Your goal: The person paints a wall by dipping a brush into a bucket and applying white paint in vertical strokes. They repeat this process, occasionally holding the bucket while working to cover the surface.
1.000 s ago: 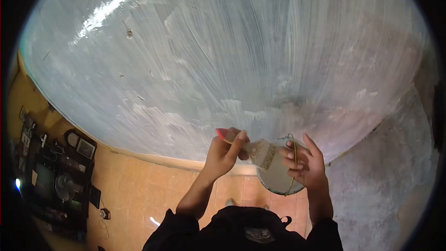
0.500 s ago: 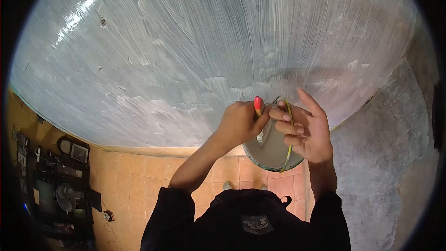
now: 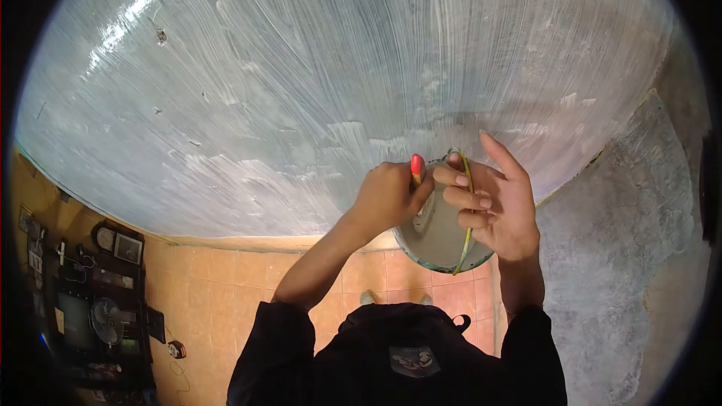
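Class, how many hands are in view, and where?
2: the left hand grips the red-tipped brush by the bucket; the right hand holds the bucket's yellow handle.

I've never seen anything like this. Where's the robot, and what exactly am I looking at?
There is no robot: these are a person's own bare hands. One camera, worn on the head, looks forward and down, so the arms reach in from the bottom.

The left hand grips a brush by its red-tipped handle, with the bristle end down inside a bucket. The right hand has fingers curled around the bucket's thin yellow-green handle. Greyish liquid shows inside.

The big curved-looking surface ahead is a wall with pale streaks; below is an orange tiled floor.
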